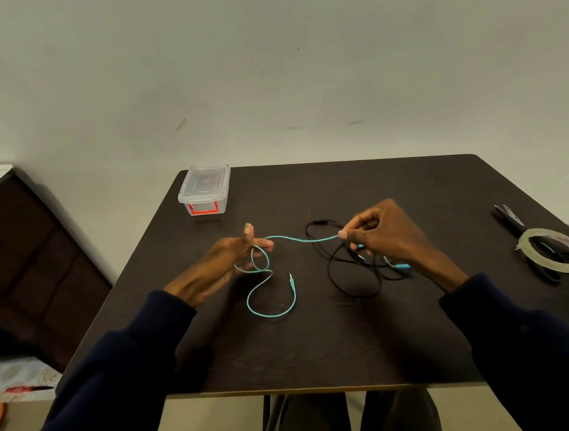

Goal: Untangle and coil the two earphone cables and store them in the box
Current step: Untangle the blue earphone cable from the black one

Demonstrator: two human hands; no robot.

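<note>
A teal earphone cable (273,314) runs across the dark table (322,349). One loop of it wraps round the straight fingers of my left hand (222,265), whose thumb points up. From there the cable stretches right to my right hand (384,234), which pinches it between thumb and forefinger. The cable's free end curls on the table and ends in a plug (292,281). A black earphone cable (353,274) lies in loose tangled loops under and beside my right hand. The clear plastic box (205,189) with a red latch stands shut at the table's far left corner.
A roll of clear tape (554,254) lies on black scissors (514,221) near the table's right edge. A dark wooden piece of furniture (22,259) stands to the left of the table. A plain wall rises behind.
</note>
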